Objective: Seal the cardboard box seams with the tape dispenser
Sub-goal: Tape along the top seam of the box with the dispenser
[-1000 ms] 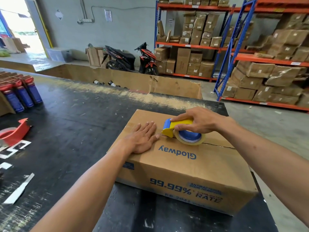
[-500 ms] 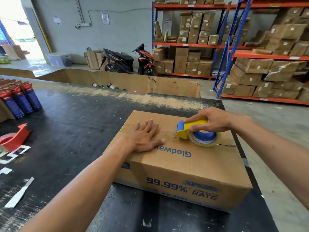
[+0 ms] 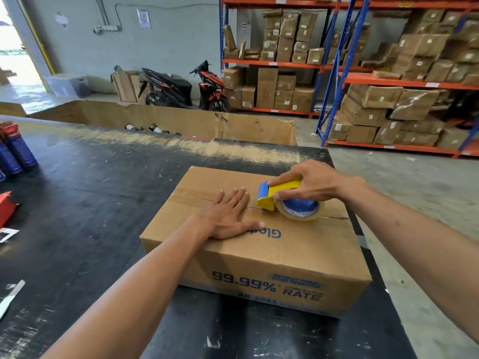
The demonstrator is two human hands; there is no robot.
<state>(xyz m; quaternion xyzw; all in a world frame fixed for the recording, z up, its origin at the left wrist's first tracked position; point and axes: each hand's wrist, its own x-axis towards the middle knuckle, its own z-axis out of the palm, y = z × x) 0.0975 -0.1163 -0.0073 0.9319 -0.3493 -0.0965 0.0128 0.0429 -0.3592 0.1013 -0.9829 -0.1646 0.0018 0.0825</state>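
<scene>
A brown cardboard box (image 3: 259, 255) with blue print lies on the black table (image 3: 90, 203). Its top seam runs left to right, with tape on the left stretch and an open slit on the right. My right hand (image 3: 308, 181) grips a yellow and blue tape dispenser (image 3: 287, 200) that rests on the seam right of centre. My left hand (image 3: 228, 216) lies flat on the box top with fingers spread, just left of the dispenser.
Blue spray cans (image 3: 15, 151) stand at the table's left edge, near a red tape dispenser (image 3: 6, 207). A large open carton (image 3: 181, 123) sits behind the table. Motorbikes (image 3: 181, 86) and shelves of boxes (image 3: 363, 73) fill the back. Concrete floor lies right.
The dispenser and my right hand have slid to the right along the seam. My left hand has followed rightward, staying flat on the box top.
</scene>
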